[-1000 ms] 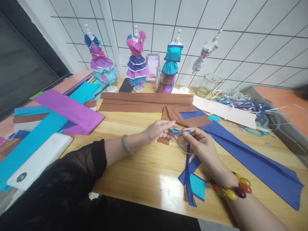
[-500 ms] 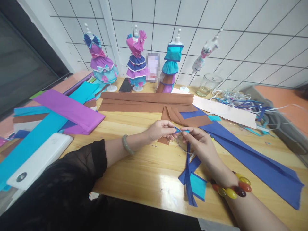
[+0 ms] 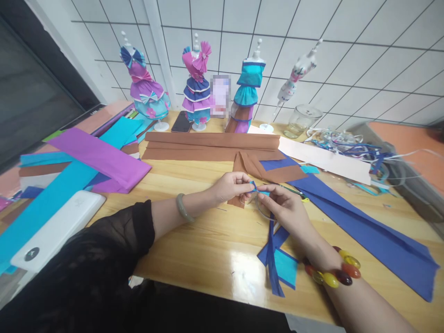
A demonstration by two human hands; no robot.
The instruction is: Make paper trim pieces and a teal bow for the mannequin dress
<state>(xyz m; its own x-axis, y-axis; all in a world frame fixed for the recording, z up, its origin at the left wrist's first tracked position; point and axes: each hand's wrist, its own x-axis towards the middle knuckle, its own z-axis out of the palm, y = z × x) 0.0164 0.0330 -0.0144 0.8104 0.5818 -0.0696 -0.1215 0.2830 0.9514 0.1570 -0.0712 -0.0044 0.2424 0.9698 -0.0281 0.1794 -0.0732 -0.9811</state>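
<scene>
Between my hands is a small piece of blue and turquoise crepe paper (image 3: 255, 188), gathered at its middle. My left hand (image 3: 236, 186) pinches its left end. The fingertips of my right hand (image 3: 282, 203) are closed on its right end. Below my right hand lie dark blue paper strips (image 3: 274, 268) and a turquoise piece with blue edges (image 3: 287, 269). Part of a clear round object shows beside my right fingers; what it is I cannot tell. Brown crepe paper (image 3: 274, 171) lies just beyond my hands.
Several small dress forms (image 3: 250, 76) stand along the tiled wall, most in paper dresses. Folded purple paper (image 3: 100, 159) and a white power bank (image 3: 57, 231) are at left. Long blue paper (image 3: 367, 231), a glass jar (image 3: 302, 121) and tangled ribbon scraps (image 3: 342, 141) lie at right.
My right hand has shifted slightly left and its fingers have drawn in. The small piece's left end now points up more, and more of dark-handled scissors shows behind my right hand.
</scene>
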